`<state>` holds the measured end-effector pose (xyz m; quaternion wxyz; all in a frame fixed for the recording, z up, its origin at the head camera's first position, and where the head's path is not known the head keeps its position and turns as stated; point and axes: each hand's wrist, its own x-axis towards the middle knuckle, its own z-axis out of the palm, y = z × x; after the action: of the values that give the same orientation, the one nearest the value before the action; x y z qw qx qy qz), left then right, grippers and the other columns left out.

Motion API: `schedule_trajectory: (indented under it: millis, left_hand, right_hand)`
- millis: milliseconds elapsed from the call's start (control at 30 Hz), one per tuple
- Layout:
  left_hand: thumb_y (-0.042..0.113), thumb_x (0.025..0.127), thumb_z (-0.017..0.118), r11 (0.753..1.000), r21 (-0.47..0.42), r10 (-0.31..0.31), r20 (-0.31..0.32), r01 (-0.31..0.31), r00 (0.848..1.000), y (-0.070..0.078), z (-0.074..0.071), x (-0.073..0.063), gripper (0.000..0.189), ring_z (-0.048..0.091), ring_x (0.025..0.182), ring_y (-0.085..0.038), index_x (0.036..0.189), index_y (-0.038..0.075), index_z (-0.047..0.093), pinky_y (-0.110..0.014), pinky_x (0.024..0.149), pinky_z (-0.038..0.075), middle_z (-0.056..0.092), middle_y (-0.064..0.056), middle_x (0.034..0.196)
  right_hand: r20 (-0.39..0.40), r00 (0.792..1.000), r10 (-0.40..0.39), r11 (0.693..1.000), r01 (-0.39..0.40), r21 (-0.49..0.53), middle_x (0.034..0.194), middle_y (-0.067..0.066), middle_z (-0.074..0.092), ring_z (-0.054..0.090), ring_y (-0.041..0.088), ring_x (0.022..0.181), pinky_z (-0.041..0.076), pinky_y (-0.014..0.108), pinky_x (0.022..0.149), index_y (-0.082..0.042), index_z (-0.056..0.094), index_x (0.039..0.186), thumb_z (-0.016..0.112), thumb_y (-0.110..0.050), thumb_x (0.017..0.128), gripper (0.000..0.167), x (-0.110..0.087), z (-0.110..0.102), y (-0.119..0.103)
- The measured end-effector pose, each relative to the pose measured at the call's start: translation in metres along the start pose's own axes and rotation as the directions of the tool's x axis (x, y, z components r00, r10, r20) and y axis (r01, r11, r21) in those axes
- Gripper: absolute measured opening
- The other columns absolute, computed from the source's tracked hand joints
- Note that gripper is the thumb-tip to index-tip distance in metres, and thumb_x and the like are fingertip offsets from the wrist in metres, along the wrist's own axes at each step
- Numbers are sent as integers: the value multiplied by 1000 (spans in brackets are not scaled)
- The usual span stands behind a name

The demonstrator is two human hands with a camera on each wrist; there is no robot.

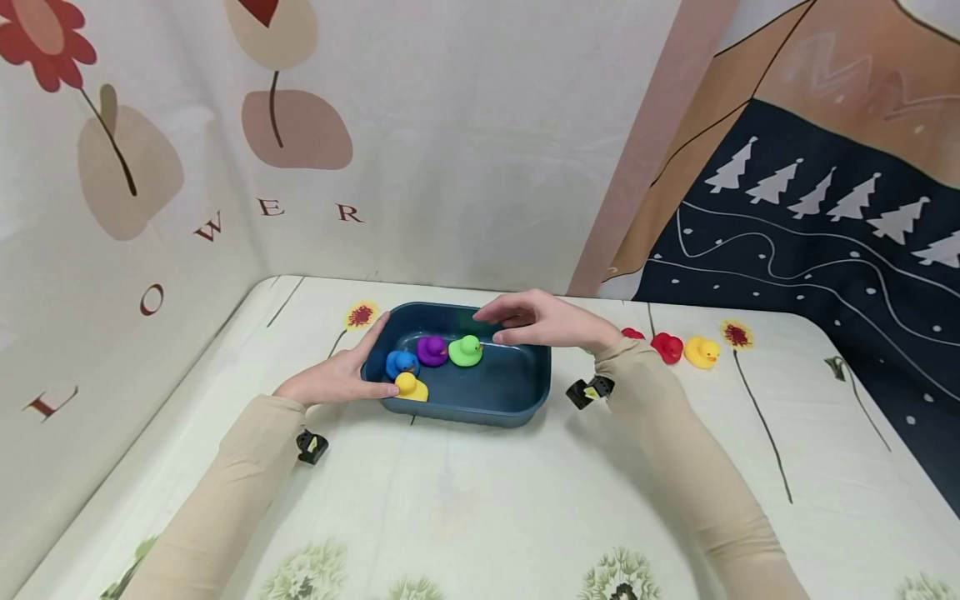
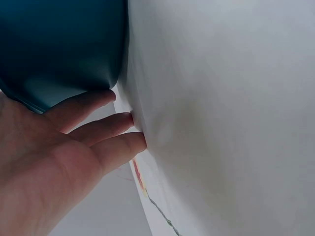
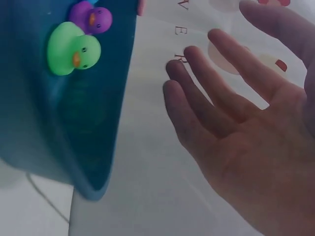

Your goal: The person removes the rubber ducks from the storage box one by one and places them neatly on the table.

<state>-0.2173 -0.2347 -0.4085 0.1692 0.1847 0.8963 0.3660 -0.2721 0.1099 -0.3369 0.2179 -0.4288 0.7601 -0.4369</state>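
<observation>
A dark blue rectangular tub [image 1: 480, 404] stands on the table with blue [image 1: 402, 363], purple [image 1: 432, 351], green [image 1: 466, 351] and yellow [image 1: 410, 387] toy ducks in its left half. My left hand [image 1: 333, 377] rests against the tub's left end, thumb at the front rim beside the yellow duck. In the left wrist view, its extended fingers [image 2: 101, 130] lie along the outside wall. Above the tub's back right part hovers my right hand [image 1: 543, 321], fingers loosely bent and holding nothing. The right wrist view shows its spread fingers [image 3: 221, 81] apart from the green duck.
Right of the tub, a red duck [image 1: 667, 347] and another yellow duck [image 1: 702, 352] sit on the table; a second red object [image 1: 632, 332] is partly hidden behind my right wrist. A printed white cloth [image 1: 480, 508] covers the table, and hanging fabric [image 1: 465, 167] rises behind it.
</observation>
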Motion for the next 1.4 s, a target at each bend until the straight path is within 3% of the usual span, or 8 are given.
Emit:
schedule_trajectory:
  millis: [233, 400, 567, 700, 967, 1267, 1400]
  left_hand:
    - [45, 85, 70, 1000, -3, -1, -3, 1, 1000, -1, 0, 0, 110, 22, 137, -50, 154, 26, -14, -68, 103, 23, 0, -21, 159]
    - [45, 85, 71, 1000, 8, 5, -2, -5, 1000, -1, 0, 0, 111, 23, 137, -50, 154, 24, -13, -68, 103, 23, 1, -22, 159]
    - [47, 83, 72, 1000, 17, 6, 2, -6, 1000, 0, -1, 1, 113, 23, 136, -50, 154, 23, -13, -69, 102, 23, 3, -24, 158]
    - [46, 83, 72, 1000, 21, 12, 2, -12, 1000, 0, -1, 1, 113, 24, 136, -50, 155, 22, -13, -68, 103, 23, 5, -24, 158]
    - [47, 83, 72, 1000, 29, 10, 2, -10, 1000, 0, -1, 0, 114, 26, 135, -50, 154, 23, -13, -68, 102, 24, 8, -26, 157]
    - [48, 83, 71, 1000, 25, -1, 2, 1, 1000, 1, -1, -1, 113, 25, 135, -50, 154, 22, -13, -68, 103, 23, 7, -26, 157]
    - [48, 83, 72, 1000, 25, 6, 0, -6, 1000, 2, -1, -1, 113, 24, 136, -51, 155, 22, -13, -68, 102, 23, 6, -25, 157]
  right_hand:
    - [89, 996, 3, 1000, -2, -10, 132, 12, 57, 52, 30, 122, 43, 32, 99, 1, 54, 133, 59, -11, 95, 40, 20, -2, -2]
    - [68, 997, 21, 999, -19, -34, 129, 8, 59, 55, 23, 119, 43, 32, 99, -1, 56, 133, 58, -15, 96, 39, 32, -4, 0]
    - [59, 994, 92, 994, -88, -57, 124, 6, 62, 57, 17, 112, 43, 32, 97, -4, 62, 127, 60, -18, 96, 34, 39, -5, 4]
    - [73, 988, 133, 989, -128, -71, 126, 9, 61, 55, 17, 112, 43, 32, 96, -4, 63, 126, 59, -19, 96, 33, 44, -5, 9]
    - [73, 988, 138, 990, -136, -29, 128, 21, 58, 56, 21, 112, 44, 31, 96, 3, 60, 127, 59, -13, 97, 34, 55, 3, 23]
    - [96, 967, 235, 972, -234, -25, 126, 17, 59, 55, 21, 111, 45, 30, 93, 3, 58, 129, 59, -12, 97, 36, 58, 11, 35]
    - [106, 965, 241, 970, -242, -6, 123, 13, 61, 56, 20, 107, 47, 29, 89, 1, 60, 128, 61, -10, 94, 35, 58, 14, 41]
